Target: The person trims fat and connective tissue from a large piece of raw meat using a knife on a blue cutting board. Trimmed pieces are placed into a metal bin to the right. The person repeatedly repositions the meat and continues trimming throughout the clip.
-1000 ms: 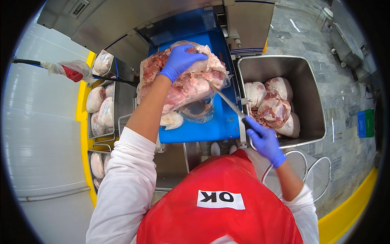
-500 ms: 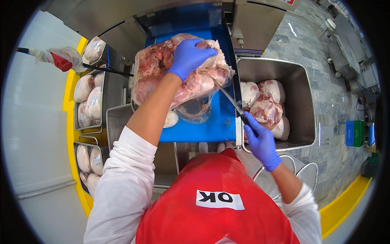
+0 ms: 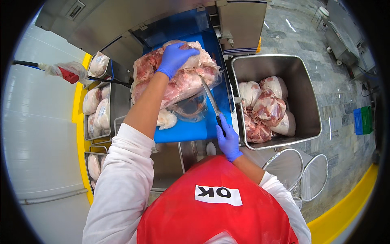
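A large block of raw meat [image 3: 178, 87], pink with pale fat and partly wrapped in clear plastic film, lies on the blue belt [image 3: 191, 132]. On its upper part, my blue-gloved left hand [image 3: 174, 60] grips the meat, fingers bent over it and thumb out to the right. My right hand [image 3: 228, 142], also gloved in blue, is closed round the black handle of a knife [image 3: 211, 97]. The long blade slants up and left, its tip at the meat's lower right edge. Below the block, a loose fold of clear film [image 3: 191, 112] and a pale lump [image 3: 165, 119] rest on the belt.
To the right stands a deep steel bin [image 3: 306, 118] holding several meat pieces [image 3: 269, 107]. Steel tubs [image 3: 119, 107] with wrapped meat line the left wall. Steel machine housing [image 3: 105, 20] rises beyond the belt. Metal hoops [image 3: 321, 177] stand at lower right.
My right hand has moved left and closer to my body, and the knife stands more upright, its tip still at the meat. My left hand keeps its grip. The whole view has shifted slightly.
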Available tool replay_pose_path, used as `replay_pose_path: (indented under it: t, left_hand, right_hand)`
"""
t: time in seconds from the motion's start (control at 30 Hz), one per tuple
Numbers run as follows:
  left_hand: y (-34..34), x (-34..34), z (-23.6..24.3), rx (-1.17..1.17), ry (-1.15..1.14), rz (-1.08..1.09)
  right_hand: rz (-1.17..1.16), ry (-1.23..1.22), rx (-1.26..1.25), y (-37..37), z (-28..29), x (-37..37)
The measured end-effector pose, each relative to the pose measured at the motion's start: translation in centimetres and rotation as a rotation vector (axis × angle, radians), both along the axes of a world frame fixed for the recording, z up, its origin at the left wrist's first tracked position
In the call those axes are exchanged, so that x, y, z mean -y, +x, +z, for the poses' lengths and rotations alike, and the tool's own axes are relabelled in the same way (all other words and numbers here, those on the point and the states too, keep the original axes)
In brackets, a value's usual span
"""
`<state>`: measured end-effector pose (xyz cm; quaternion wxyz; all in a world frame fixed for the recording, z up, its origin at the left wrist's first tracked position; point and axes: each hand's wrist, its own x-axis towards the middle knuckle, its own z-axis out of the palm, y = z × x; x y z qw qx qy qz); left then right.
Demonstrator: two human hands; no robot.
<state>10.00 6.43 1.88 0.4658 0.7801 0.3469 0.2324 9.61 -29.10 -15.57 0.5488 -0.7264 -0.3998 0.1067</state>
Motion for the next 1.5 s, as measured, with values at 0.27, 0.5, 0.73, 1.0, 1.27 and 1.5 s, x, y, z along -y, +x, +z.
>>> replay_pose_path:
  t: [0.27,0.5,0.73,1.0,1.27,1.5]
  left_hand:
    - [-1.4,2.4,0.8,-0.175,0.339,-0.014]
    - [-6.0,8.8,0.1,0.063,0.956,0.175]
    - [-7.5,14.0,-2.5,-0.37,1.137,0.084]
    - [-6.6,14.1,-5.5,-0.451,1.155,0.003]
    - [-8.2,17.1,-6.7,-0.104,0.765,0.017]
    - [-9.7,17.5,-6.2,-0.662,0.824,-0.364]
  right_hand:
    - [0.154,-0.13,-0.249,4.1,6.2,9.1]
    - [0.171,-0.222,-0.284,6.0,10.5,12.3]
    - [0.136,-0.189,-0.321,6.9,12.4,9.4]
    - [0.177,-0.144,-0.356,6.7,11.7,8.6]
    - [0.154,-0.154,-0.293,8.0,10.7,10.0]
    - [0.305,-0.272,-0.243,12.2,13.4,6.7]
